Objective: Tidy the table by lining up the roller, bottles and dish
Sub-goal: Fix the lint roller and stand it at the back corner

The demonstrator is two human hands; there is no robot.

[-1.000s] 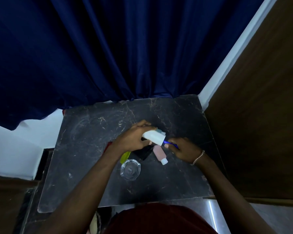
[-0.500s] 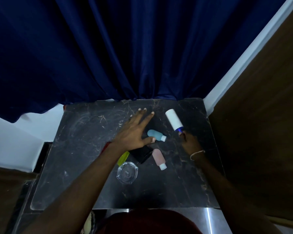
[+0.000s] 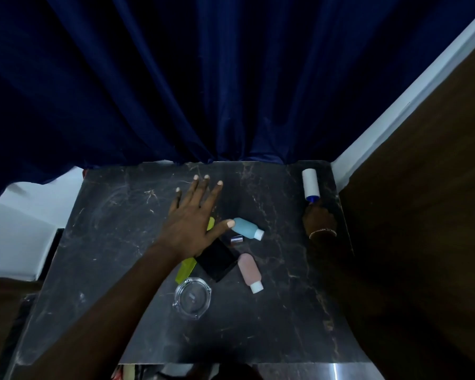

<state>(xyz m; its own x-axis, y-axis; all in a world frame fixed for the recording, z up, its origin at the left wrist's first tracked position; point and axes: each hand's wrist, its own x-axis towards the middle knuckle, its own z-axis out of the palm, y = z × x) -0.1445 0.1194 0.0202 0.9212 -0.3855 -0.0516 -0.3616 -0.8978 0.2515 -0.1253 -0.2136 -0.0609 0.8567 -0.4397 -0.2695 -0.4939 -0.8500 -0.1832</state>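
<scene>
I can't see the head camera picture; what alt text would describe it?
A person's right hand holds a white roller at the dark table's far right corner, while the left hand spreads open over a blue bottle, pink bottle and glass dish.

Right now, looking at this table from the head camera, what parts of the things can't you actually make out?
- Roller: its handle is hidden inside the right hand, which is in deep shadow.
- Yellow-green item: its middle is covered by the left hand, so its shape is unclear.
- Black flat object: too dark to identify.
- Small silvery cap: too small to tell.
</scene>
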